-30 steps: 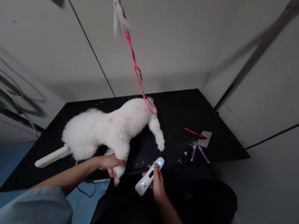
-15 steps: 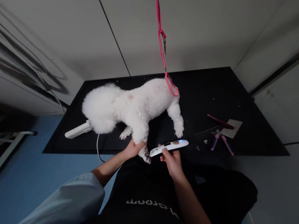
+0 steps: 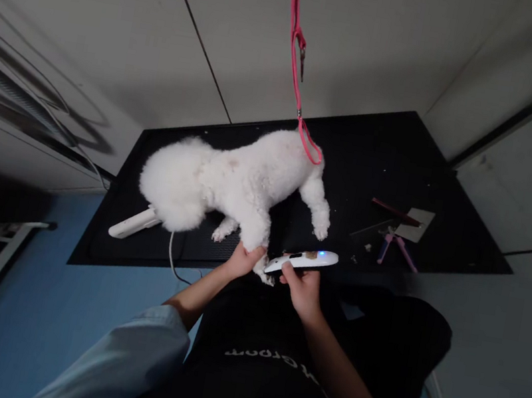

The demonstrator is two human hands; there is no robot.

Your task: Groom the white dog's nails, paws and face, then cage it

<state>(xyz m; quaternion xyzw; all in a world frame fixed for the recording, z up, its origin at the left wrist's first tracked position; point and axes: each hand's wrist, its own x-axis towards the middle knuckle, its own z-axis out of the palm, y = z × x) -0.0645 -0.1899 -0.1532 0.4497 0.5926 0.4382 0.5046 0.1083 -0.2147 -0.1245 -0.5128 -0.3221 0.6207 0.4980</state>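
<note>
Pale wall panels (image 3: 215, 9) stand behind a black table (image 3: 361, 174); blue floor (image 3: 58, 301) shows below its left part. White dog (image 3: 271, 166) is on the table, fluffy round end to the left. Pink leash (image 3: 294, 69) hangs from above, its loop at the dog's right end; cannot tell whether the loop passes around the body.

Left hand (image 3: 243, 261): closed around the lower part of the dog's near leg (image 3: 255, 221), paw (image 3: 267, 279) protruding below the grip at the table's near edge. Right hand (image 3: 301, 289): gripping a white clipper (image 3: 296, 262), blue light lit at its right end, left end right at the paw; contact not resolvable.

Other items: white tool (image 3: 131, 223) beside the fluffy end, white cord (image 3: 171, 254) nearby. On the table's right part, red stick (image 3: 393, 210) overlapping a pale card (image 3: 421, 223); nail cutter (image 3: 403, 251), handles spread, just beside the card.
</note>
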